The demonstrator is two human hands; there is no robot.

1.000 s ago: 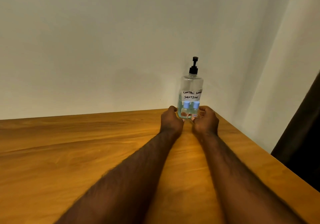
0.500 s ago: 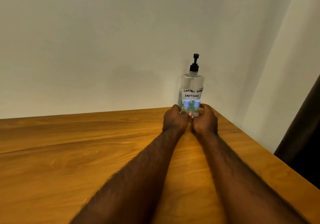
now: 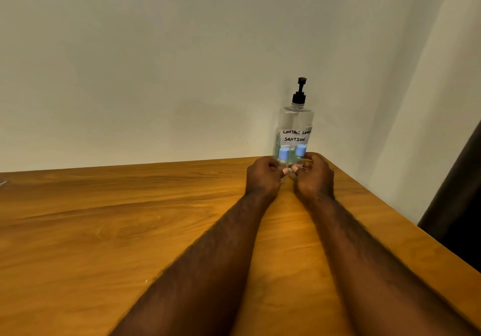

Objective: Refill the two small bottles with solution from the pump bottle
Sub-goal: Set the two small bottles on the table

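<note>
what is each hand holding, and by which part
The left hand grips the left small bottle, the right hand the right small bottle, each by its lower body.

Wooden table (image 3: 104,231) under the fingers (image 3: 270,166), grain running left-right. Plain off-white wall (image 3: 156,62) just beyond them, side wall (image 3: 416,101) to their right. Dark vertical surface (image 3: 463,192) far right. Dim warm light.

Your left hand (image 3: 263,179) holds the left small clear blue-capped bottle (image 3: 283,155), your right hand (image 3: 316,179) the right small clear blue-capped bottle (image 3: 301,150) (side by side), before the tall clear plastic pump bottle (image 3: 295,122) at the far corner of the brown wooden table (image 3: 130,218).
</note>
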